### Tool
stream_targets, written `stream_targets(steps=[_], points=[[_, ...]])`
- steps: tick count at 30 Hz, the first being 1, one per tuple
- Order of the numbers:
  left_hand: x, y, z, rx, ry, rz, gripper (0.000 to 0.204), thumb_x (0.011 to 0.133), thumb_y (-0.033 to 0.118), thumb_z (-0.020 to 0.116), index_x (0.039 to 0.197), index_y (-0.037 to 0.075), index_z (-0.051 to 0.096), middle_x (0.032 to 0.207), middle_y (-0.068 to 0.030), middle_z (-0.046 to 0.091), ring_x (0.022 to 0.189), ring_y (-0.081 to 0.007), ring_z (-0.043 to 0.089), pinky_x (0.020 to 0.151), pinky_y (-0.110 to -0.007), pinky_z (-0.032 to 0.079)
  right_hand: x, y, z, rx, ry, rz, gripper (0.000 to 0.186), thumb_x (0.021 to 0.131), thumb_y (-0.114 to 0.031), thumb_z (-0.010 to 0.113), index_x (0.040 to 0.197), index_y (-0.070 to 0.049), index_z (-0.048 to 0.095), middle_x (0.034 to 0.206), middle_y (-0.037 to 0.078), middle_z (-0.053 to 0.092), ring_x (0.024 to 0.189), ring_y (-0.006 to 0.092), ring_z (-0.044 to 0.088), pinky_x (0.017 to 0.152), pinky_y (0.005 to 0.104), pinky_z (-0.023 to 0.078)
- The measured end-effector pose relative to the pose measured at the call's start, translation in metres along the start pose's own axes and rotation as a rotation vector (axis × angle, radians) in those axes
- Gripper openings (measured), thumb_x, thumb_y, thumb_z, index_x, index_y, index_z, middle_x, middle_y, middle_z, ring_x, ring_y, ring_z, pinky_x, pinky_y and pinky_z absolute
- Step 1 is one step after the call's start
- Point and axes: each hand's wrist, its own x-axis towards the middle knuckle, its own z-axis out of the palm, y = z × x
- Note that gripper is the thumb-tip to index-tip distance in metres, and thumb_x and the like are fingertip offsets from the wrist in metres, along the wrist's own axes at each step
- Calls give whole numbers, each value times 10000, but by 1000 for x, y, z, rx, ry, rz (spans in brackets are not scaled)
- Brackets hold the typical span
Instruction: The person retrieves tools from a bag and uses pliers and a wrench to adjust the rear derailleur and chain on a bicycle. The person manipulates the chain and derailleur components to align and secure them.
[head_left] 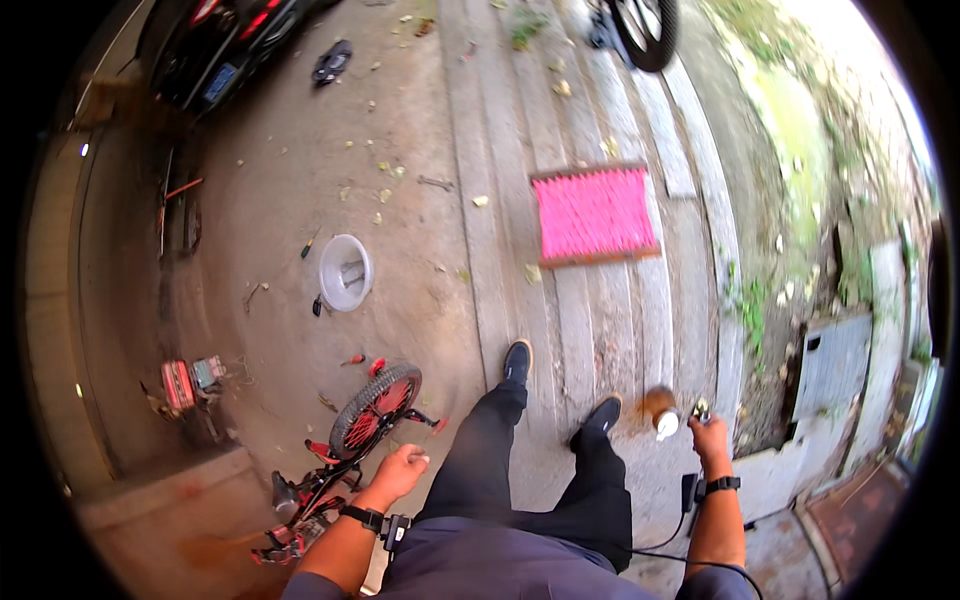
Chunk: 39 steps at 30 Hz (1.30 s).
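A small metal object (702,411) in the right hand (709,441), a bicycle (366,420) by the left hand (400,472).
The right fingers are clenched around the metal object (too small to name exactly), which appears just right of a brown container (659,403); the left fingers curl near the bicycle, though whether they grasp anything I cannot tell.

- Dressed in a dark grey-blue, short-sleeved shirt (500,560) and black trousers (475,455).
- Shod in dark shoes (517,365) with tan sole edges.
- Strapped at both wrists with black bands (722,485) and small dark boxes (689,491).
- Wired with thin black cable (738,568).
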Motion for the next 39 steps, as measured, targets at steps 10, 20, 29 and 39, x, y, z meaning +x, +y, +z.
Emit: stream_targets(steps=[10,20,29,39], points=[[96,-7,-127,-361,4,72,344,963,211,668,1208,-27,626,992,-131,741,841,-173,708,791,-343,561,-5,-353,-14,-245,-102,-184,266,844,-289,765,949,-45,740,781,129,733,709,221,697,691,385,543],[193,80,-347,-612,237,203,287,963,162,656,1157,-47,626,927,-110,734,842,-160,709,761,-308,558,-4,-683,44,-466,-349,-394,269,904,-312,735,921,-44,732,773,77,744,694,172,688,677,357,552],[255,149,-485,-881,224,-22,242,1019,188,590,1224,59,588,1029,-75,670,756,-142,566,629,-336,586,115,-885,106,-444,-388,-366,323,893,-345,738,948,-28,709,720,72,714,603,169,665,561,344,533],[370,170,-640,-937,269,-83,292,994,191,625,1211,-4,604,1061,-103,718,877,-177,706,708,-287,539,139,-1164,211,-483,-408,-491,347,886,-368,741,954,-32,687,741,81,727,616,180,674,600,355,546]])
